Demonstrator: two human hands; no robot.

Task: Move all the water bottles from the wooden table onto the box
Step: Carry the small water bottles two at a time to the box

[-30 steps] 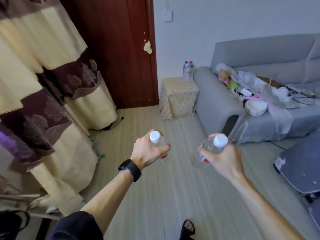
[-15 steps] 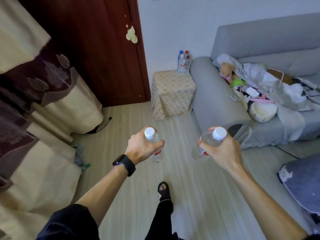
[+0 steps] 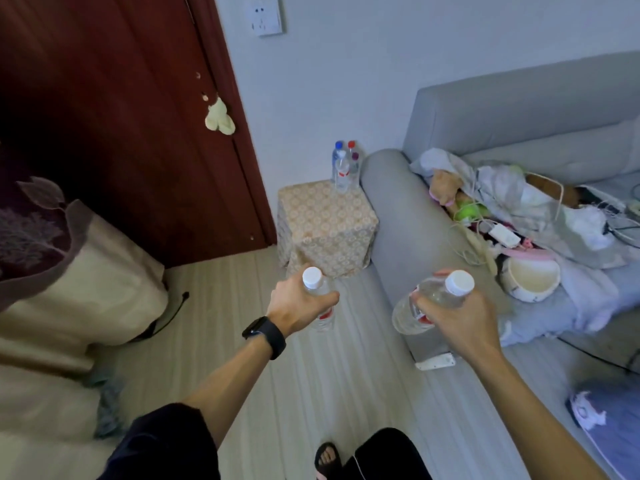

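Water bottles in transit: upright bottle [image 3: 322, 318] with the left hand [image 3: 298, 303] curled round it, tilted bottle [image 3: 436, 294] gripped in the right hand [image 3: 460, 317], both over the plank floor [image 3: 311, 393]. Ahead, the patterned box [image 3: 325, 233] stands between red door [image 3: 121, 116] and grey sofa [image 3: 398, 220], with three bottles [image 3: 344, 168] at its back right corner. Versus 0.5 s ago: box closer and larger in view; both grips unchanged.

Black wristwatch [image 3: 264, 336], dark sleeve [image 3: 162, 445], sandal [image 3: 327, 460]
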